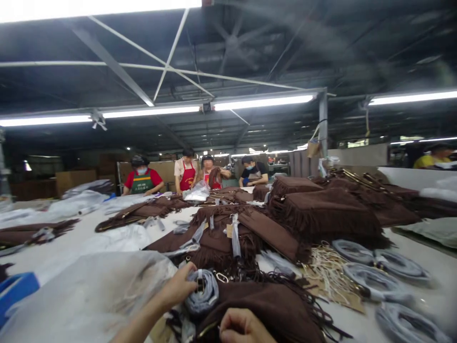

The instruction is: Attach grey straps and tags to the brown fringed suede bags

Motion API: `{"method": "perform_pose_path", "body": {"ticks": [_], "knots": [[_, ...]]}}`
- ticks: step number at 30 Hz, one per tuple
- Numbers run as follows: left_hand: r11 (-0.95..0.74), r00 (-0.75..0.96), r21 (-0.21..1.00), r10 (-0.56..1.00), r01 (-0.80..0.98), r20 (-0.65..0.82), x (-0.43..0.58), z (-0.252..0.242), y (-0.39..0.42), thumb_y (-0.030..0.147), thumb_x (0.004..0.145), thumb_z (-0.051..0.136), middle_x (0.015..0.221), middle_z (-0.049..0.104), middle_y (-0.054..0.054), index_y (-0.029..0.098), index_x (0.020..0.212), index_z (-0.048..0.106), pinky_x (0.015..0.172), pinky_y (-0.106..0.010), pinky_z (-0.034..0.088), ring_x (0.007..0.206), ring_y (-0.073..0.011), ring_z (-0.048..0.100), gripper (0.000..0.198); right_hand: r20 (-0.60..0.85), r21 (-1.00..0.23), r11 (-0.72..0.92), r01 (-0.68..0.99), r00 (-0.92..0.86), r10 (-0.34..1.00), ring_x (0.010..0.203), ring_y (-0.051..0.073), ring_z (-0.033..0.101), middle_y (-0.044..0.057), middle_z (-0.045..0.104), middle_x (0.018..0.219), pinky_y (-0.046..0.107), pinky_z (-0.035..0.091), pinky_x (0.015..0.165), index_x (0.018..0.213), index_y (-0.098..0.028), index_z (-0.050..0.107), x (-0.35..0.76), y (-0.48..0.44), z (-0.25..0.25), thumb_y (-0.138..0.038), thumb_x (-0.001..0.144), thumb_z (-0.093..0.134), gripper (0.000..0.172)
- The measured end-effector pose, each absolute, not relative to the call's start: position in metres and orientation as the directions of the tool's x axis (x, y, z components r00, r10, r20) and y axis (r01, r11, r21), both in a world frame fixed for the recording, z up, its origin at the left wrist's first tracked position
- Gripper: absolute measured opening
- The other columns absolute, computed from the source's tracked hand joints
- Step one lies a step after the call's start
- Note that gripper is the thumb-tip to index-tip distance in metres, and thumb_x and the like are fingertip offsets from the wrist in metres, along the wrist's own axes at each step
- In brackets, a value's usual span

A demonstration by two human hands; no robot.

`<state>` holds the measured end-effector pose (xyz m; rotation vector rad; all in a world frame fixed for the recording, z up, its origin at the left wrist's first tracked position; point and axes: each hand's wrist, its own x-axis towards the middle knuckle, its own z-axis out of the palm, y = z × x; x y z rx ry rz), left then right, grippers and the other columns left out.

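My left hand (180,286) is closed on the left edge of a coiled strap (202,291) wrapped in clear plastic, with a metal buckle showing on it. Just right of it, at the bottom of the view, my right hand (243,326) has its fingers curled over a dark brown fringed bag (267,309); whatever those fingers pinch is too small to make out. A gold oval ring (222,277) lies right beside the coil. Behind are more brown fringed bags (214,236), some with plastic-wrapped parts and tan tags.
Coiled wrapped straps (378,281) and white strings (332,271) lie at right. Brown bags (328,214) are stacked behind them. Plastic sheeting (89,295) and a blue bin (17,293) are at left. Several people stand across the table.
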<state>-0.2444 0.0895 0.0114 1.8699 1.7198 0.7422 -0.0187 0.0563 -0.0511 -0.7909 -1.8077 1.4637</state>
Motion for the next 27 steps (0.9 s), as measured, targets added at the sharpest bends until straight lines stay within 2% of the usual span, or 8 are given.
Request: {"method": "perform_pose_path", "body": {"ticks": [2,5,9,14,17,20,23,27], "knots": [[-0.058,0.029,0.589,0.998,0.806,0.058,-0.244,0.013,0.097,0.015,0.055,0.051,0.078,0.058,0.000,0.021,0.079,0.051,0.071,-0.026,0.040,0.084,-0.0206,0.056,0.025,0.103,-0.987,0.157,0.037,-0.606,0.789,0.054,0.011,0.045,-0.005,0.055,0.059,0.022,0.032,0.054,0.068,-0.019,0.059,-0.018,0.053,-0.046,-0.027,0.065,0.058,0.009],[-0.033,0.025,0.483,0.999,0.875,0.023,-0.231,0.023,0.120,0.025,0.067,0.054,0.071,0.060,-0.001,0.020,0.069,0.056,0.069,-0.028,0.040,0.078,-0.0222,0.058,0.006,0.097,-0.992,0.129,0.007,-0.617,0.781,0.053,0.009,0.045,-0.004,0.057,0.058,0.020,0.031,0.053,0.068,-0.018,0.059,-0.017,0.054,-0.044,-0.030,0.064,0.060,0.012],[-0.047,0.073,0.387,0.996,0.921,-0.051,-0.209,0.028,0.148,0.042,0.069,0.060,0.048,0.047,0.000,0.020,0.046,0.051,0.061,-0.029,0.038,0.063,-0.0212,0.056,0.034,0.095,-0.993,0.026,-0.117,-0.637,0.765,0.046,0.006,0.042,-0.004,0.060,0.057,0.017,0.028,0.048,0.072,-0.017,0.059,-0.016,0.060,-0.047,-0.039,0.066,0.070,0.026],[-0.175,0.235,0.399,0.966,0.900,-0.106,-0.198,0.026,0.147,0.023,0.063,0.060,0.046,0.045,0.005,0.019,0.052,0.061,0.053,-0.025,0.034,0.055,-0.0153,0.047,0.011,0.115,-0.937,-0.091,-0.338,-0.543,0.832,0.030,0.000,0.026,-0.005,0.062,0.055,0.017,0.012,0.033,0.072,-0.019,0.053,-0.016,0.068,-0.049,-0.057,0.064,0.077,0.046],[-0.273,0.317,0.436,0.948,0.857,-0.030,-0.198,0.033,0.128,0.020,0.072,0.053,0.064,0.060,0.003,0.019,0.075,0.072,0.059,-0.023,0.037,0.066,-0.0157,0.055,0.019,0.095,-0.899,-0.120,-0.422,-0.454,0.886,0.028,-0.001,0.023,-0.005,0.063,0.055,0.017,0.007,0.031,0.071,-0.019,0.052,-0.018,0.072,-0.050,-0.063,0.060,0.079,0.053],[-0.367,0.362,0.417,0.927,0.831,0.095,-0.196,0.041,0.101,0.022,0.081,0.050,0.087,0.068,0.001,0.022,0.093,0.074,0.074,-0.023,0.040,0.086,-0.0171,0.060,0.026,0.088,-0.913,-0.104,-0.396,-0.439,0.894,0.027,-0.001,0.024,-0.003,0.064,0.056,0.016,0.008,0.030,0.071,-0.017,0.053,-0.019,0.076,-0.053,-0.064,0.059,0.078,0.054],[-0.364,0.306,0.330,0.927,0.871,0.216,-0.189,0.042,0.079,0.022,0.086,0.050,0.087,0.067,-0.002,0.023,0.085,0.074,0.074,-0.025,0.040,0.087,-0.0179,0.061,0.023,0.079,-0.946,-0.070,-0.318,-0.433,0.898,0.029,-0.001,0.028,-0.003,0.064,0.055,0.016,0.010,0.031,0.069,-0.017,0.054,-0.021,0.076,-0.056,-0.059,0.065,0.076,0.048],[-0.362,0.241,0.309,0.899,0.880,0.366,-0.184,0.032,0.068,0.017,0.091,0.047,0.085,0.065,-0.002,0.021,0.082,0.071,0.074,-0.027,0.040,0.084,-0.0183,0.061,0.026,0.037,-0.967,-0.067,-0.248,-0.390,0.920,0.030,0.000,0.030,-0.002,0.064,0.055,0.017,0.014,0.032,0.066,-0.017,0.054,-0.021,0.074,-0.055,-0.055,0.067,0.074,0.043]]}}
